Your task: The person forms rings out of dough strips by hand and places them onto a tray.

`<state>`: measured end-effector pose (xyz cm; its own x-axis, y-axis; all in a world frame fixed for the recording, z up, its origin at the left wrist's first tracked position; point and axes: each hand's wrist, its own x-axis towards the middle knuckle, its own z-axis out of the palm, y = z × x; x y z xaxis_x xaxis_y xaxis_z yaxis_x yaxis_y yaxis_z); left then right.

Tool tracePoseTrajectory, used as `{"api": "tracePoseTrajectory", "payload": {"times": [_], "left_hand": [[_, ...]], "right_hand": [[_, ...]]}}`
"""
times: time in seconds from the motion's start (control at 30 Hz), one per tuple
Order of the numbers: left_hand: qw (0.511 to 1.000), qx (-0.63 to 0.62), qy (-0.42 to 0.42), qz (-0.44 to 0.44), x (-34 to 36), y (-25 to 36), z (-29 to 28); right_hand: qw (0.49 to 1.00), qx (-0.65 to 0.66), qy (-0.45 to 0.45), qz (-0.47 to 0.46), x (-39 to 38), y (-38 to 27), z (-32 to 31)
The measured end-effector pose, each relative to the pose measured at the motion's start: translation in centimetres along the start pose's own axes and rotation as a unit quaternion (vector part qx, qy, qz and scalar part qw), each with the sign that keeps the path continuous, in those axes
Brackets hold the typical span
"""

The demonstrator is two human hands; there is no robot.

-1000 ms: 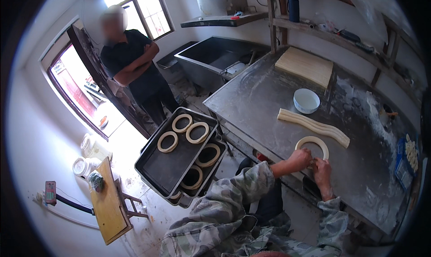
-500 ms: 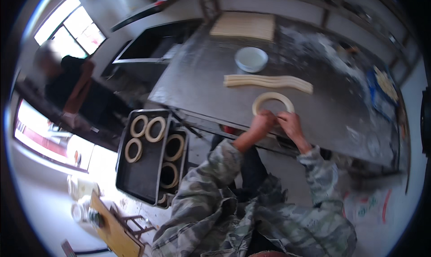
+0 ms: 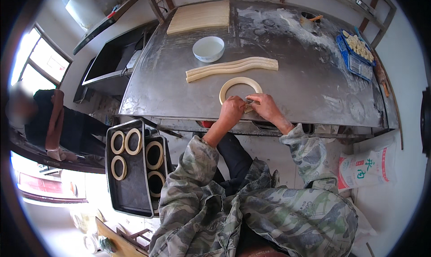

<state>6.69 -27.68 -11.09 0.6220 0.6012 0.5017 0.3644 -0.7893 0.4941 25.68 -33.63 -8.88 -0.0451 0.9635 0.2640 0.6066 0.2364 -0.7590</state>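
- A smooth, pale cream ring of dough [image 3: 241,80] lies near the front edge of the grey metal surface [image 3: 305,95], its far curve resting flat and its near side between the person's hands.
- The left hand [image 3: 231,112] has its fingers curled in and pinches the near left part of the ring.
- The right hand [image 3: 266,108] pinches the near right part with thumb and fingers; the fingertips of the two hands are close together, and the exact grip on the dough between them is partly hidden.
- Just beyond the ring lies a wavy band of long, pale dough strips [image 3: 232,68], side by side.
- Behind the band stands a round, pale bluish-white bowl [image 3: 208,49], and farther back lies a wide, cream, ridged slab of dough [image 3: 199,18].
- Toward the right end of the surface sits a blue tray [image 3: 360,69] with small, pale dough pieces [image 3: 358,45] at its far part.
- At the person's left, beside the surface, a black rectangular metal tray [image 3: 128,189] bears three pale dough rings [image 3: 133,141]; more lie in a similar dark tray [image 3: 166,156] next to it.
- A person in dark clothing [image 3: 74,122] stands farther left.
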Motion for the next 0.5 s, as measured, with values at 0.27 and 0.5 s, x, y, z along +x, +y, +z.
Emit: {"api": "tracePoseTrajectory", "payload": {"times": [0.27, 0.5], "left_hand": [[0.997, 0.078, 0.006, -0.001, -0.6, 0.2, 0.7], [0.998, 0.06, 0.016, 0.031, -0.8, -0.3, -0.5]], "right_hand": [[0.995, -0.087, -0.005, -0.044, -0.2, -0.1, 0.7], [0.98, -0.15, 0.018, -0.133, -0.1, -0.5, 1.6]]}}
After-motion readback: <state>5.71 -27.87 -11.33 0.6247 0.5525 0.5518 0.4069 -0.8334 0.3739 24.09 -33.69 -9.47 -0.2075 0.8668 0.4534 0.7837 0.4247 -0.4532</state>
